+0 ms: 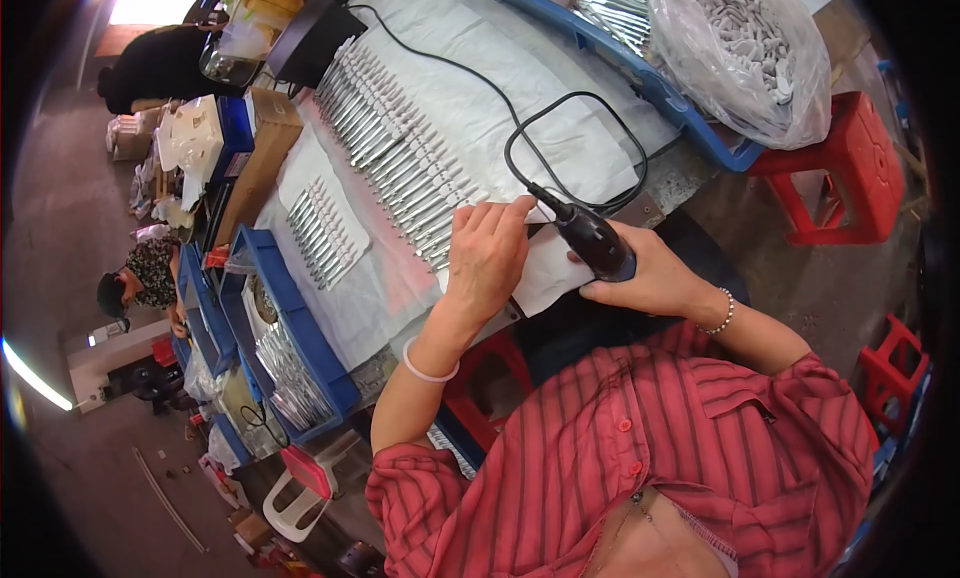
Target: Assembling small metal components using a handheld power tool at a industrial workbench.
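Observation:
My right hand (655, 273) is wrapped round a black corded electric screwdriver (592, 240), held tilted over the front edge of the table. Its cable leaves the upper end and loops on the white sheet. My left hand (487, 253) is closed beside it, fingers bent down over the near end of a long row of slim metal parts with pale ends (395, 158). What its fingertips hold, if anything, is hidden. A white cloth or paper (550, 268) lies between my hands. A shorter group of similar metal parts (322, 233) lies to the left.
Blue trays (290, 323) with metal parts stand along the left edge. At the far right, a clear bag of grey pieces (755, 58) rests in a blue tray (690, 128) near a red stool (840, 173). A black box (318, 40) stands at the back; another person (150, 278) works farther left.

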Demonstrator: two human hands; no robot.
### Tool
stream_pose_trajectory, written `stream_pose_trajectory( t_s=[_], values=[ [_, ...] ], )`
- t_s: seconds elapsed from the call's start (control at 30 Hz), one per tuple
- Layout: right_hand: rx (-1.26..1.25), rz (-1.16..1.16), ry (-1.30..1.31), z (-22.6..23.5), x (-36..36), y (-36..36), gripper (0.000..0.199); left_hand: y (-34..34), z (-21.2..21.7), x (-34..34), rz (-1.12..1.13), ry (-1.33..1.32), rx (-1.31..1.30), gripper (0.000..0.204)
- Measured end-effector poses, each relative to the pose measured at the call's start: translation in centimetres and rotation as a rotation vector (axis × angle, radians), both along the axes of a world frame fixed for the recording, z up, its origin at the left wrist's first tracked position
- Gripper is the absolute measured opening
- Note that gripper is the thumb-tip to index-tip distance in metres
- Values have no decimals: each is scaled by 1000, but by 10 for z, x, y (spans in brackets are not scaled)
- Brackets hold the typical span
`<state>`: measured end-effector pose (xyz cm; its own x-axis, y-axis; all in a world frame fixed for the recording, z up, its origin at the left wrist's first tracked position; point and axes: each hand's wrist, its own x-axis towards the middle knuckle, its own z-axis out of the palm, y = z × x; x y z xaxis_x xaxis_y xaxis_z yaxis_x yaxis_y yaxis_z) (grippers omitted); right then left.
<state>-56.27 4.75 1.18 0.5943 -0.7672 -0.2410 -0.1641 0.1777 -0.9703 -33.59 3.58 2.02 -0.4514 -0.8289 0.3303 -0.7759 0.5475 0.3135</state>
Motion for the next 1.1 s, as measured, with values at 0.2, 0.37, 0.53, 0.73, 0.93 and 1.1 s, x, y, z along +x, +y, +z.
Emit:
stream_pose_trajectory(
  t_s=[0.2, 0.37, 0.53, 0.73, 0.93, 1.1],
  values=[
    [31, -10, -2, -3, 5, -2, 53, 15, 3, -3, 21, 55, 31, 33],
    [16, -25, -22, -4, 2, 3, 52, 64, 7, -16, 97, 106, -4, 29],
    [27, -27, -40, 3, 5, 3, 49, 110, -8, -21, 208, 20, 4, 26],
    [111, -78, -60, 3, 8, 1, 43, 116, -21, -17, 279, -1, 58, 29],
    [69, -102, -148, 16, -3, 6, 47, 112, -1, -1, 279, 84, 42, 28],
    [-45, -158, -412, 47, -19, 1, 51, 90, 37, 38, 391, 215, -14, 26]
  ],
)
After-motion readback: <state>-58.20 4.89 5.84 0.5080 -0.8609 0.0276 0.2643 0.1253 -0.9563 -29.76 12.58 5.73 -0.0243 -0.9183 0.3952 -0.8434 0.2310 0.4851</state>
